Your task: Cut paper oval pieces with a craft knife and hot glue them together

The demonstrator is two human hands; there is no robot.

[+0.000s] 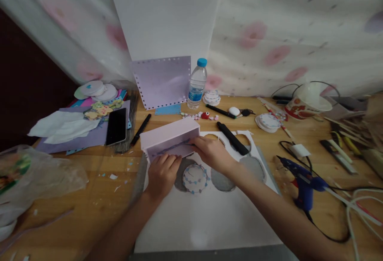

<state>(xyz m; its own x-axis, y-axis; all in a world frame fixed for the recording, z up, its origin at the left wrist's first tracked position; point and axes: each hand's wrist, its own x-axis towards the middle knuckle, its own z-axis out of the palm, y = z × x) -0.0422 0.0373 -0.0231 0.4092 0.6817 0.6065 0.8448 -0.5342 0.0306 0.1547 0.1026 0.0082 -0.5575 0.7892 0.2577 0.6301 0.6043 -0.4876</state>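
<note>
Hands meet at a pale pink box [170, 138], long and rectangular, smooth matte sides, lying on its side at the top edge of a white foam sheet [209, 217] w/ round holes cut out of it. Left hand [162, 172] is curled, fingers pressed together against the box's front face, holding it down. Right hand [210, 152] grips the box's right end, fingertips pinched on something thin at the front face; can't tell what. A wavy blue line runs along that face.

Just below the hands, on the sheet, sits a round white disc [195, 177] w/ a scalloped blue trim. Sheet lies on a wood-grain table [89, 201] flecked w/ paper scraps.

Behind the box: lilac card [163, 81] w/ punched dot border, propped upright, and a clear plastic bottle [197, 83] w/ blue cap just beside it. Black marker [232, 138] lies on the sheet's top right corner, near the right hand. Black phone [116, 126], flat and glossy, is left of the box on purple paper, 1 black pen [141, 129] between them. Blue glue gun [302, 183] w/ black cord is well to the right. Crumpled clear plastic bag [36, 177] at far left.
</note>
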